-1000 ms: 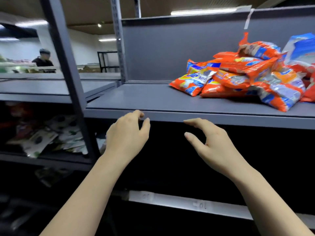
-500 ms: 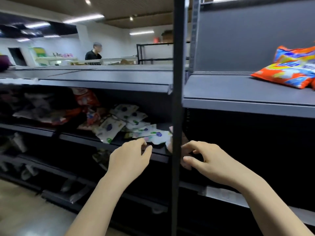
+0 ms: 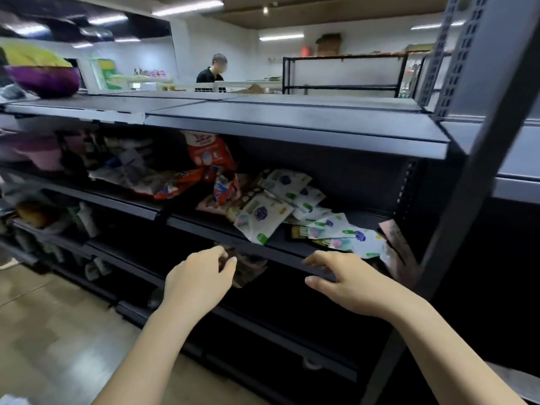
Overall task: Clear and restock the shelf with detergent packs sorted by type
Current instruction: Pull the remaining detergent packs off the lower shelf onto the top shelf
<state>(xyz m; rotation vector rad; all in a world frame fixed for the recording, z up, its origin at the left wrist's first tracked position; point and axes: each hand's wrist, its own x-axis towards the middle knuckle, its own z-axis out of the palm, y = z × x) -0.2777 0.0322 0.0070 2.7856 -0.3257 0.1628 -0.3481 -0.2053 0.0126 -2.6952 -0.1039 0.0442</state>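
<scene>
We hold our left hand and right hand empty, fingers loosely spread, just below the middle shelf, where white detergent packs lie jumbled beside red packs; gathering them likely comes next.

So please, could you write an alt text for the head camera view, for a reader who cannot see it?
Two bare hands, left and right, hover empty with loosely curled fingers before the front edge of a dark grey metal shelf. On it lie jumbled white plastic detergent packs, with orange-red plastic packs to their left.
</scene>
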